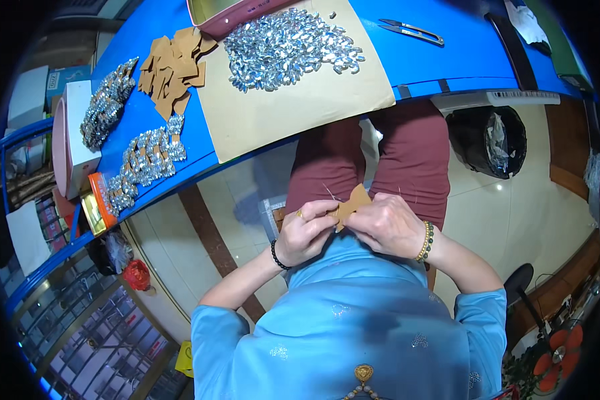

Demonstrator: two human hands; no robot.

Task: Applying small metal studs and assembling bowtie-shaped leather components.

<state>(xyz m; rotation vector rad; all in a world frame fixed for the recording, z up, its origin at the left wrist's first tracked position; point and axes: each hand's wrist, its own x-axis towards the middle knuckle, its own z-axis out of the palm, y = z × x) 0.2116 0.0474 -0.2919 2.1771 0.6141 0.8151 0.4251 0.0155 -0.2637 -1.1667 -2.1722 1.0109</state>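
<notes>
Tan angular cutout [357, 200] sits above our lap [327, 167] in our fingertip grip: left hand [307, 235] and right hand [387, 223] pinched closed on it. We'd guess it's light, bendy and easily creased, so hold the edges. Our blue counter [463, 63] carries glossy, pointy silver beads [273, 53] and more flat tan pieces [172, 70].
</notes>
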